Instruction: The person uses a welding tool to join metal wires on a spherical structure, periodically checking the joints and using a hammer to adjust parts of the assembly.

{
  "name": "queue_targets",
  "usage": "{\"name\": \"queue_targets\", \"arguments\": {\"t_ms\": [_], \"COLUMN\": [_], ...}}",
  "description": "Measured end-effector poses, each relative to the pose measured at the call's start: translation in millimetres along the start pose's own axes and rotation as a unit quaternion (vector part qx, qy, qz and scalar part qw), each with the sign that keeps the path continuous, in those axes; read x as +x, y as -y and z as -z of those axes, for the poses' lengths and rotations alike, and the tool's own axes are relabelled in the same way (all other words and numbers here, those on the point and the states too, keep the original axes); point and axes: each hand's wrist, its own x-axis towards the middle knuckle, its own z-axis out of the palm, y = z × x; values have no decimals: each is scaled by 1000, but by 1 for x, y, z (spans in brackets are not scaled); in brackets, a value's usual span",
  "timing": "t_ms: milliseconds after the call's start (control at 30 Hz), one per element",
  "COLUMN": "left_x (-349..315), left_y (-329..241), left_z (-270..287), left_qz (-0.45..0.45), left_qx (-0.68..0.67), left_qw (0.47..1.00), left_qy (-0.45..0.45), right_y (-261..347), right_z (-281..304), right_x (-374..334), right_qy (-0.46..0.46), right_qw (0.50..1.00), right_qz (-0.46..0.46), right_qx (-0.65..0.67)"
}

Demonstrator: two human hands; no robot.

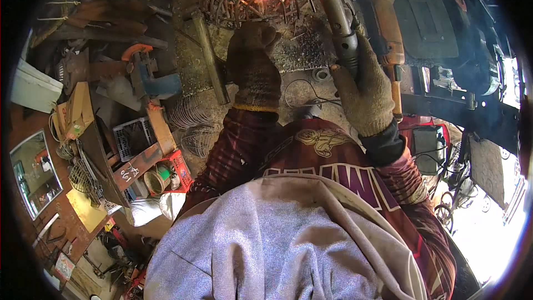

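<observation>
My right hand (366,91), in a grey knit glove, is wrapped round a grey metal tube (337,14) with a collar and bolts, which runs up past the frame's top edge. Left of it, my left hand (254,58), in a dark, dirty glove, reaches to the near edge of a cage of bent metal rods (294,0). Its fingers look curled, and whatever they hold is hidden. An orange-white glow burns inside the cage, beyond my left hand. Beside that hand lies a hammer (208,58) with a long handle.
Coiled wire rings (191,116) lie left of my left arm, near a red crate (179,169). A metal ring (320,74) rests on the floor between my hands. An orange angle grinder (387,25) and a dark flat panel (427,22) stand at right. Bluish haze hangs there.
</observation>
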Motion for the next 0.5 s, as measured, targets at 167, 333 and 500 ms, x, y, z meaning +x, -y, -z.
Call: {"name": "queue_targets", "arguments": {"t_ms": [167,333,500], "left_x": [1,1,3], "left_y": [2,2,5], "left_z": [2,1,0], "left_qz": [0,2,1], "left_qx": [1,-2,-10], "left_qw": [1000,1000,1000], "left_qy": [10,16,21], "right_y": [-28,-43,6], "right_z": [-2,-12,3], "right_x": [-13,-6,-5], "right_qy": [0,-27,-52], "right_qw": [987,985,998], "right_qz": [160,103,33], "right_qx": [23,139,16]}}
